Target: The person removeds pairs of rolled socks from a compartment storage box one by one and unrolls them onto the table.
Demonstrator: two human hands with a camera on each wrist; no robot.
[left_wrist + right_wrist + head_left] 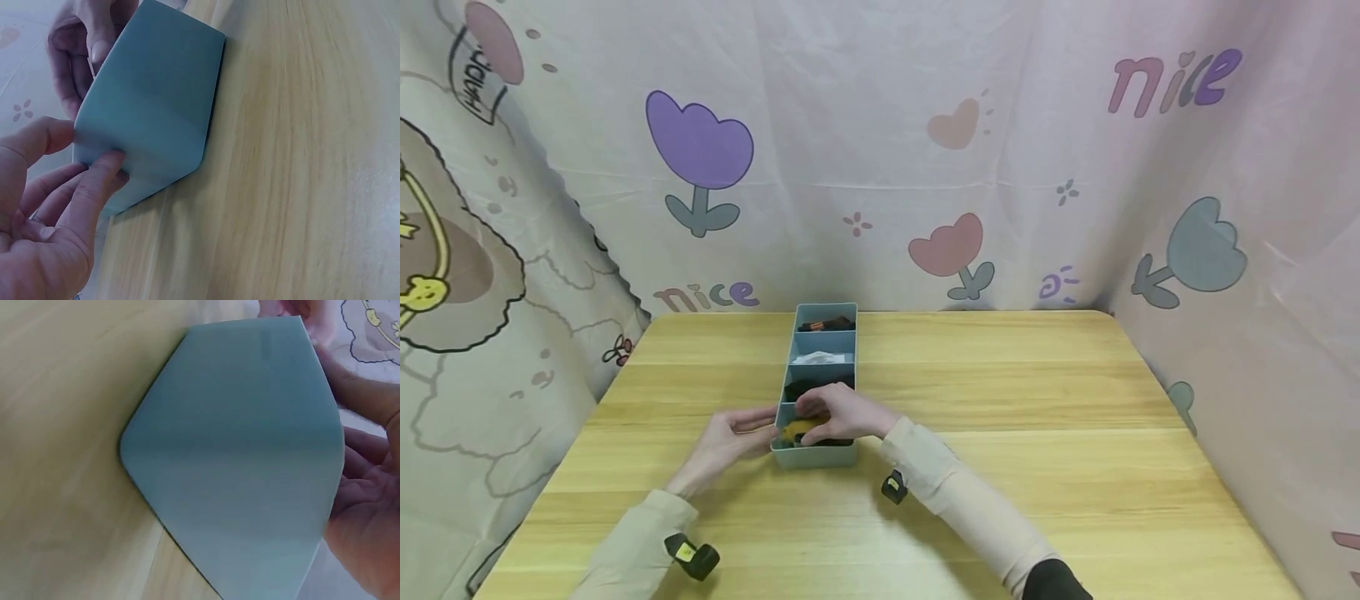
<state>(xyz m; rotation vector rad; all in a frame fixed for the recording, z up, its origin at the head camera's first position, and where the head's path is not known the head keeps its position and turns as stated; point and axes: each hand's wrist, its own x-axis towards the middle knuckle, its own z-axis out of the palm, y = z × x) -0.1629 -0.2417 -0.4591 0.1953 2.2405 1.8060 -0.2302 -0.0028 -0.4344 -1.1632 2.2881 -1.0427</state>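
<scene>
A long blue-green divided storage box (815, 457) stands on the table, its compartments in a row running away from me. My left hand (726, 442) is at its left side near the front corner; in the left wrist view, extended fingertips (112, 159) touch the outer wall and rim. My right hand (848, 412) reaches over the right rim into the front compartment, fingers and thumb bent around a yellow-and-dark item (799, 428). The box wall hides these fingertips in the right wrist view, so I cannot tell whether they grip it.
Behind the front compartment lies a black item (805, 387), then a white crumpled item (820, 357), then a dark item with orange marks (831, 324), each in its own compartment. The wooden table (1000, 392) meets a printed curtain (850, 150) at the back and sides.
</scene>
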